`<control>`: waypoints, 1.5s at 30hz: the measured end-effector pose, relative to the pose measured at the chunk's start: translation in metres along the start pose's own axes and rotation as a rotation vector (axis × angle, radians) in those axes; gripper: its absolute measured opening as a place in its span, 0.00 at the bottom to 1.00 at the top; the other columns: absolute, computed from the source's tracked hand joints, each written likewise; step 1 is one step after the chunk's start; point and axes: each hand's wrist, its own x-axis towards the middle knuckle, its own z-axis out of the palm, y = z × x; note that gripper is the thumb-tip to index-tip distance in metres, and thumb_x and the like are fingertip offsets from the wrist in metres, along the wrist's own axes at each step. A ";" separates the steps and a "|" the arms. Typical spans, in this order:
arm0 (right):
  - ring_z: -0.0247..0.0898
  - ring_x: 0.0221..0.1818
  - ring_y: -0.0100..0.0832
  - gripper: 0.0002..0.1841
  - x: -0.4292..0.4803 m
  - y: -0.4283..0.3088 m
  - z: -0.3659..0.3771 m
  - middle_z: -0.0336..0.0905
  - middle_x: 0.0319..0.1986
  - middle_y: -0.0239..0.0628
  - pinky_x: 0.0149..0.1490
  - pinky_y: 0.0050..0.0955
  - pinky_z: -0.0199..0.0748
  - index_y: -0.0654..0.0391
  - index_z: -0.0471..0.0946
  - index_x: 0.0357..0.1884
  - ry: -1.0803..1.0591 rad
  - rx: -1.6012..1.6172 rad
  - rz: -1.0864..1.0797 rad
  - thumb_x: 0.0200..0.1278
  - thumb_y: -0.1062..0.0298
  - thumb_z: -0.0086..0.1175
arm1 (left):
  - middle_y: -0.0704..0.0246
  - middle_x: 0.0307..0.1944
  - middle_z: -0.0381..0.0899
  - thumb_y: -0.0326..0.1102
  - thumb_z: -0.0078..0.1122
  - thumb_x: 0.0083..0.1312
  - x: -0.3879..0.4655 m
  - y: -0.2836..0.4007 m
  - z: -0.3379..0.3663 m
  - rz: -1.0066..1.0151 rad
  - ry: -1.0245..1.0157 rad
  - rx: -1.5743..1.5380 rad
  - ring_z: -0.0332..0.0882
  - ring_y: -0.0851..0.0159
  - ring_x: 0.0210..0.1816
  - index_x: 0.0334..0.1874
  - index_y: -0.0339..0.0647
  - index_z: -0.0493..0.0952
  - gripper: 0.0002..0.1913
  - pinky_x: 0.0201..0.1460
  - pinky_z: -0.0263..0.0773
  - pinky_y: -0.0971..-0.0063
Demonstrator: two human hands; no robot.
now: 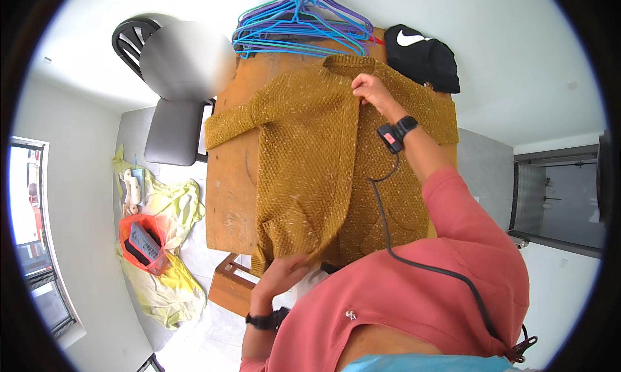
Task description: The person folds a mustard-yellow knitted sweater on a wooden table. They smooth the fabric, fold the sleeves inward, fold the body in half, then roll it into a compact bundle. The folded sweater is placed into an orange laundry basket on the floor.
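Note:
A mustard-brown knitted cardigan [305,163] with pale flecks lies spread on the wooden table [230,202], collar at the far side. One sleeve stretches out to the left; the other hangs toward the table's right edge. Near the neckline, my right hand [372,92] pinches the edge of the front panel between thumb and fingers. My left hand [286,275] grips that panel's lower hem at the near side, its fingertips partly hidden by the knit. Black straps circle both wrists, and a small device [389,138] with a cable sits by the right one.
Blue, purple and green hangers [301,28] are heaped at the table's far end, beside a black cloth item [422,57] with a white Nike mark. Left are a dark chair [174,134], a wooden stool [233,284], and a red plastic bag [162,265] on yellowish cloth [165,192].

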 end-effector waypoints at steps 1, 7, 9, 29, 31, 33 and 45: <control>0.72 0.27 0.20 0.04 0.002 0.014 -0.003 0.77 0.28 0.26 0.28 0.25 0.70 0.54 0.80 0.37 -0.001 -0.099 0.083 0.61 0.72 0.63 | 0.55 0.38 0.86 0.31 0.64 0.67 0.012 -0.001 0.015 0.045 0.036 0.139 0.87 0.51 0.39 0.49 0.36 0.82 0.11 0.43 0.79 0.62; 0.69 0.28 0.19 0.05 0.035 0.011 -0.004 0.76 0.29 0.25 0.32 0.23 0.68 0.57 0.78 0.38 -0.053 -0.127 -0.434 0.60 0.74 0.61 | 0.56 0.35 0.83 0.29 0.61 0.66 -0.002 0.016 0.058 0.142 0.308 0.487 0.84 0.46 0.37 0.50 0.41 0.83 0.11 0.40 0.79 0.56; 0.72 0.31 0.22 0.06 0.036 0.006 -0.008 0.77 0.28 0.28 0.37 0.26 0.71 0.59 0.78 0.38 0.013 -0.035 -0.538 0.59 0.74 0.61 | 0.59 0.34 0.82 0.29 0.61 0.65 -0.006 0.019 0.081 0.220 0.379 0.556 0.84 0.47 0.35 0.50 0.45 0.83 0.12 0.37 0.80 0.56; 0.79 0.40 0.50 0.06 -0.013 0.045 0.024 0.78 0.38 0.40 0.42 0.49 0.78 0.53 0.74 0.43 0.379 -0.758 -0.575 0.67 0.68 0.57 | 0.65 0.42 0.89 0.34 0.59 0.75 0.138 0.005 -0.115 0.073 0.831 0.191 0.84 0.69 0.45 0.51 0.31 0.84 0.13 0.53 0.77 0.73; 0.79 0.39 0.50 0.05 -0.013 0.044 0.023 0.78 0.37 0.40 0.42 0.48 0.78 0.53 0.75 0.42 0.384 -0.766 -0.577 0.67 0.68 0.56 | 0.63 0.33 0.88 0.35 0.61 0.72 0.191 0.000 -0.166 0.184 1.087 0.290 0.83 0.69 0.35 0.49 0.31 0.85 0.13 0.45 0.77 0.72; 0.79 0.38 0.50 0.05 -0.012 0.043 0.023 0.78 0.36 0.41 0.41 0.48 0.78 0.53 0.75 0.41 0.397 -0.765 -0.582 0.67 0.68 0.56 | 0.61 0.46 0.86 0.39 0.66 0.69 0.232 -0.004 -0.202 0.182 1.081 0.412 0.82 0.59 0.49 0.53 0.34 0.84 0.17 0.56 0.75 0.65; 0.79 0.40 0.52 0.10 -0.017 0.042 0.021 0.79 0.40 0.44 0.42 0.45 0.79 0.57 0.76 0.50 0.437 -0.793 -0.528 0.69 0.72 0.56 | 0.77 0.25 0.63 0.23 0.57 0.63 0.304 0.047 -0.273 0.379 0.657 0.226 0.63 0.78 0.28 0.33 0.36 0.73 0.03 0.30 0.64 0.75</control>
